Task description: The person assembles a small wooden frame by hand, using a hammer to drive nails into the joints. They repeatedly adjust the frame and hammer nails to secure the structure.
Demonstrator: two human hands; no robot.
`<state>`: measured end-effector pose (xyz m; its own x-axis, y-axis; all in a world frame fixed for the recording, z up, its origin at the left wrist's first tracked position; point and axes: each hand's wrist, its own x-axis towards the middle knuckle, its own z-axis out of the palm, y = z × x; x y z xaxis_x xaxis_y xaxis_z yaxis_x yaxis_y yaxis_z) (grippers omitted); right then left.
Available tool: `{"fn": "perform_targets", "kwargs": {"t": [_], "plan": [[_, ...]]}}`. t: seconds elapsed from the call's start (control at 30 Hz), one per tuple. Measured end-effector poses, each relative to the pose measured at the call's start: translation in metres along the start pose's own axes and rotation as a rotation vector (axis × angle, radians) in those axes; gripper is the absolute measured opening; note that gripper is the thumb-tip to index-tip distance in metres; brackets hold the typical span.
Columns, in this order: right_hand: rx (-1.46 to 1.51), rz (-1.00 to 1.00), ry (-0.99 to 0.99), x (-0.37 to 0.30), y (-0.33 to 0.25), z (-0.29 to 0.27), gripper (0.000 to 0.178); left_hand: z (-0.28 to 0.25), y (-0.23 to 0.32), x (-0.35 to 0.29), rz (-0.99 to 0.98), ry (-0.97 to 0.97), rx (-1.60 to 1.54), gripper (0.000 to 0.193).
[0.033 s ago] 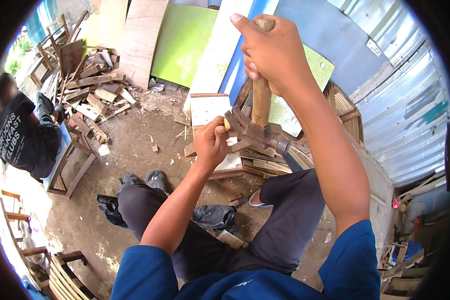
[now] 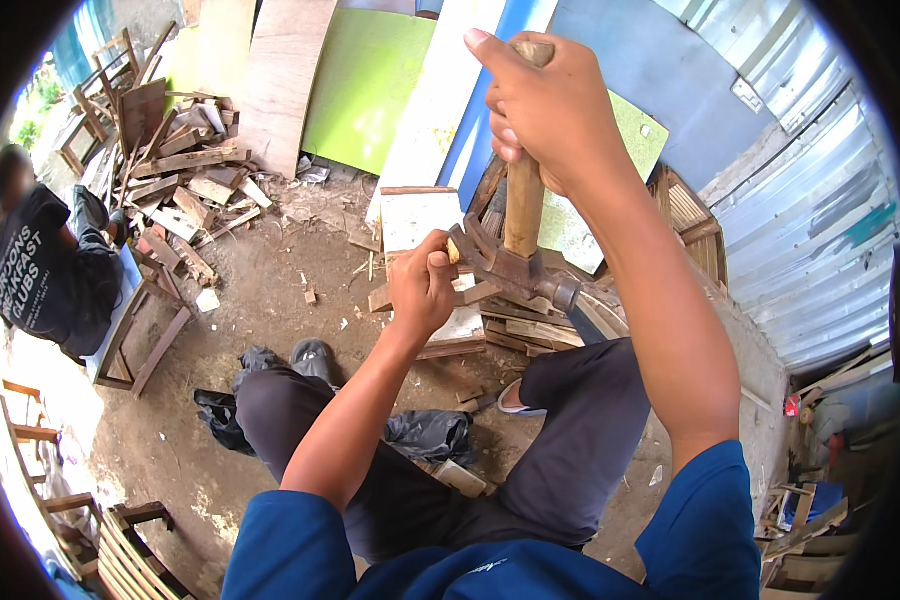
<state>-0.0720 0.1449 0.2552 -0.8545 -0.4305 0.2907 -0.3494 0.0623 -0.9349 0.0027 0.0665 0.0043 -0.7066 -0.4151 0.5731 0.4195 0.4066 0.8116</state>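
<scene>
My right hand [image 2: 560, 115] is wrapped round the wooden handle of a claw hammer [image 2: 523, 215], its thumb stretched out over the top end. The hammer hangs head down, with the metal claw turned toward my left hand. Lower and to the left, my left hand [image 2: 420, 285] is closed round a small piece with a pale yellowish wooden end [image 2: 454, 250]. Most of that piece is hidden by my fingers, and the claw is right beside it. Behind and below my left hand is a white-topped wooden block or stand [image 2: 417, 218] with brown edges.
Wooden slats [image 2: 530, 325] lie stacked beyond my knees. A scrap wood heap [image 2: 190, 180] is at the far left, near a seated person [image 2: 45, 260] and a wooden frame [image 2: 145, 335]. Black plastic [image 2: 430, 435] lies between my legs. Panels [image 2: 365, 85] and corrugated metal sheeting [image 2: 810, 240] stand around.
</scene>
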Motion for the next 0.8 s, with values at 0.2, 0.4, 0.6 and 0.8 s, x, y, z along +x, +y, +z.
{"fn": "perform_targets", "kwargs": {"t": [0.2, 0.4, 0.6, 0.8], "plan": [[-0.005, -0.025, -0.009, 0.003, -0.001, -0.009, 0.040, 0.001, -0.003, 0.011, 0.168, 0.000, 0.061, 0.053], [0.065, 0.012, -0.067, 0.001, -0.002, -0.016, 0.040, -0.009, -0.001, 0.012, 0.039, -0.133, 0.037, 0.057], [0.093, -0.029, -0.193, -0.004, -0.002, -0.018, 0.047, -0.012, 0.010, 0.016, 0.018, -0.210, 0.014, 0.053], [-0.023, 0.042, -0.271, -0.005, -0.011, -0.014, 0.052, -0.014, 0.024, 0.017, 0.013, -0.295, 0.036, 0.049]]}}
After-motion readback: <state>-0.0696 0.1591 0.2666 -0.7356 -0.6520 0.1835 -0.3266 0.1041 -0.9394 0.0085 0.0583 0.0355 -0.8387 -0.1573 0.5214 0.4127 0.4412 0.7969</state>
